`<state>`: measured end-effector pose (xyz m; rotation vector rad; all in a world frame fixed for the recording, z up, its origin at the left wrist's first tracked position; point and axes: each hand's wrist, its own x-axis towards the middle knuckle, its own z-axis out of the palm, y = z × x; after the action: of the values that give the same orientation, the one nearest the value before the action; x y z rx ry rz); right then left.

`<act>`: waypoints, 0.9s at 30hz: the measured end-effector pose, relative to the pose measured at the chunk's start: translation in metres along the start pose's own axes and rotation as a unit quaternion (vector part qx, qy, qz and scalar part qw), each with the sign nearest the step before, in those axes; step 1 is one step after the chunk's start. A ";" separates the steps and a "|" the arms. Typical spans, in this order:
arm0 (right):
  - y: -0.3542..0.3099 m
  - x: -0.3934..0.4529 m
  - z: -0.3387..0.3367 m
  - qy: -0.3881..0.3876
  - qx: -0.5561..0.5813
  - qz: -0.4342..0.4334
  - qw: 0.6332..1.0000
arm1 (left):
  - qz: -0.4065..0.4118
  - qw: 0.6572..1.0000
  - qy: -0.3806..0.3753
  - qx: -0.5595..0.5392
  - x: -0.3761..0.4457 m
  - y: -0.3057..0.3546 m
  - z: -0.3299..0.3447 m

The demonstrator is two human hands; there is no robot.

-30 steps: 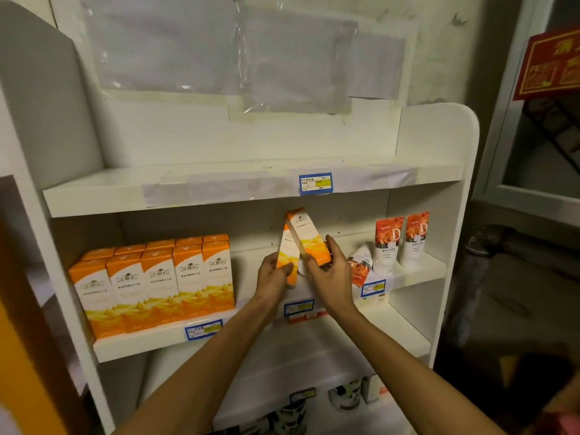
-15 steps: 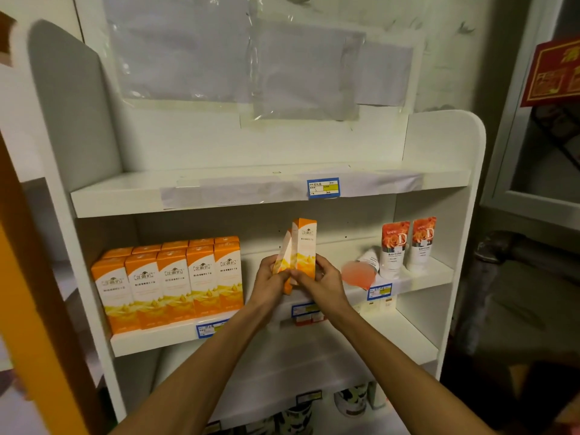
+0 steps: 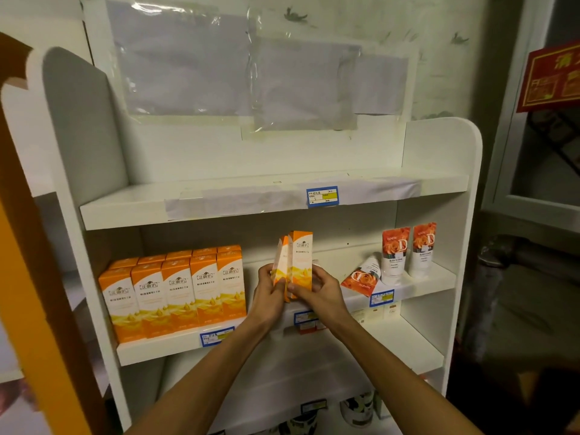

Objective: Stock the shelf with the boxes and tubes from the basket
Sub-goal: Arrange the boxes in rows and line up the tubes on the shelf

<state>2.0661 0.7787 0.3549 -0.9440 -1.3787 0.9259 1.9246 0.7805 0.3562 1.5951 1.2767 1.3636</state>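
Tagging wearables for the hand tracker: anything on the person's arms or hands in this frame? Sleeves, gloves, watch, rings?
Nothing worn that shows. Both forearms are bare from the bottom edge of the frame up to the wrists: no sleeves, no watch, no bands. The left hand and right hand are bare too, with no gloves and no rings visible on the fingers. Any sleeve higher up is out of frame.

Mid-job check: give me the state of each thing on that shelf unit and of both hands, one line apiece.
left hand: grips the tilted orange box
right hand: grips the upright orange box
row of orange boxes: upright on the middle shelf, left side
two rose tubes: standing, right side
third rose tube: fallen, leaning
top shelf: no products on it
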 end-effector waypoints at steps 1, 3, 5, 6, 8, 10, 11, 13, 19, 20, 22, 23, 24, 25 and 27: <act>0.001 0.000 0.000 0.003 -0.001 0.003 1.000 | 0.003 1.000 -0.003 0.006 -0.001 0.000 0.000; 0.003 0.001 -0.002 0.016 0.004 0.011 1.000 | 0.002 1.000 -0.005 0.006 -0.002 0.003 0.000; 0.004 0.002 -0.004 0.029 0.008 0.017 0.999 | 0.000 1.000 -0.003 0.007 -0.003 0.004 0.001; 0.005 0.003 -0.006 0.034 0.008 0.018 0.999 | 0.000 1.000 -0.002 0.009 -0.003 0.004 0.001; 0.006 0.004 -0.008 0.047 0.002 0.015 0.999 | 0.002 1.000 0.000 0.018 -0.002 0.002 -0.001; 0.007 0.006 -0.011 0.066 -0.005 0.012 0.998 | 0.003 1.000 0.003 0.028 -0.001 0.000 -0.003; 0.009 0.007 -0.011 0.075 -0.005 0.012 0.997 | 0.000 1.000 0.005 0.031 -0.002 0.000 -0.004; 0.012 0.008 -0.010 0.083 -0.013 0.011 0.996 | -0.001 0.999 0.009 0.035 -0.003 -0.001 -0.005; 0.014 0.009 -0.006 0.080 -0.052 0.019 0.995 | 0.033 0.999 0.006 0.034 -0.015 -0.002 -0.005; 0.014 0.009 -0.007 0.076 -0.053 0.021 0.995 | 0.040 0.999 0.007 0.034 -0.018 -0.002 -0.005; 0.014 0.008 -0.010 0.067 -0.054 0.022 0.996 | 0.050 0.998 0.017 0.033 -0.023 -0.003 -0.003; 0.014 0.007 -0.010 0.063 -0.052 0.022 0.996 | 0.055 0.998 0.025 0.035 -0.026 -0.004 -0.003; 0.014 0.006 -0.011 0.060 -0.051 0.022 0.997 | 0.061 0.997 0.034 0.039 -0.029 -0.005 -0.004; 0.013 0.005 -0.011 0.055 -0.051 0.022 0.997 | 0.068 0.996 0.043 0.043 -0.032 -0.006 -0.005; 0.010 0.003 -0.012 0.043 -0.052 0.023 0.997 | 0.080 0.994 0.064 0.044 -0.040 -0.009 -0.009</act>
<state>2.0781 0.7853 0.3471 -1.0864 -1.3458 0.8448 1.9150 0.7447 0.3371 1.7252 1.3235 1.5494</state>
